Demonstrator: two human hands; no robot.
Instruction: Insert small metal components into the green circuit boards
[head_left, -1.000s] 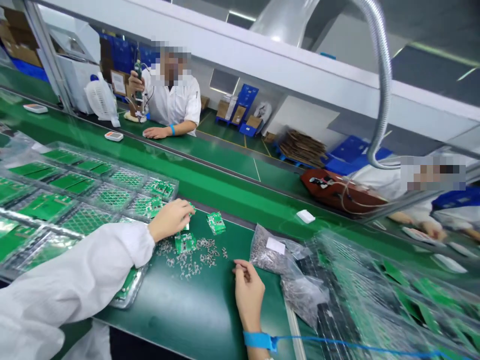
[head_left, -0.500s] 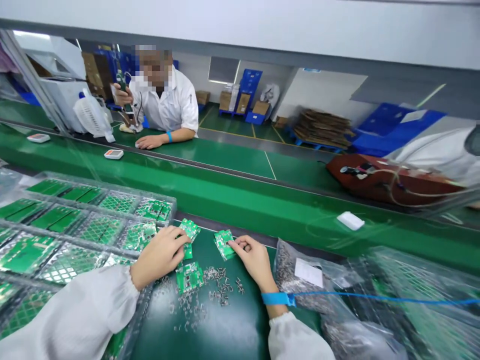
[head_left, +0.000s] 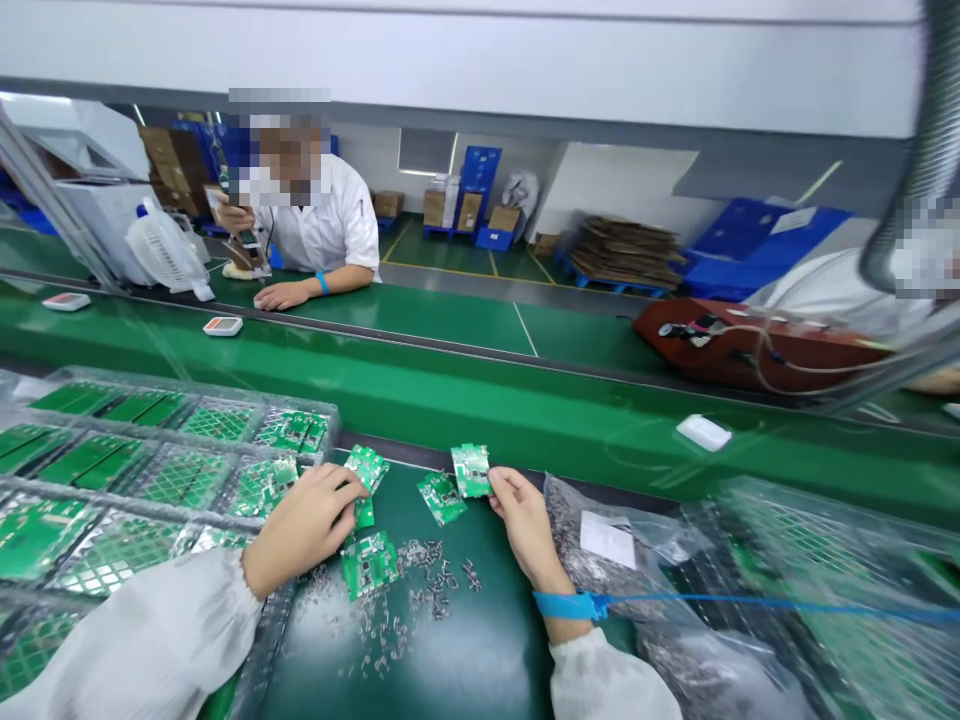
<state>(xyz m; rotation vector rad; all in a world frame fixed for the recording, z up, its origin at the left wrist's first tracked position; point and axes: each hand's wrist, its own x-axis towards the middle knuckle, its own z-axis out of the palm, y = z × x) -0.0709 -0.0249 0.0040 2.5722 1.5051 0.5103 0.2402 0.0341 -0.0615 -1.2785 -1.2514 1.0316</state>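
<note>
My right hand (head_left: pixel 529 525) pinches a green circuit board (head_left: pixel 471 470) by its right edge, lifted a little above the table. Just left of it, another circuit board (head_left: pixel 442 497) lies on the dark green surface. My left hand (head_left: pixel 315 520) has its fingers curled down on a circuit board (head_left: pixel 365 513), which they partly cover. A further board (head_left: pixel 367 466) sits just beyond those fingertips. Closer to me lies one more circuit board (head_left: pixel 370 564), with many small metal parts (head_left: pixel 427 575) scattered beside and in front of it.
Plastic trays (head_left: pixel 334 425) of circuit boards fill the left side. On the right are a plastic bag (head_left: pixel 600 570) of small metal parts and more clear trays (head_left: pixel 825 570). A blue strap (head_left: pixel 566 605) and cord run from my right wrist. Across the green ledge (head_left: pixel 420 375) sits a co-worker (head_left: pixel 337 220).
My right hand has raised a circuit board off the surface, exposing another board lying beside it. My left hand stays at its boards. The whole view has shifted slightly.
</note>
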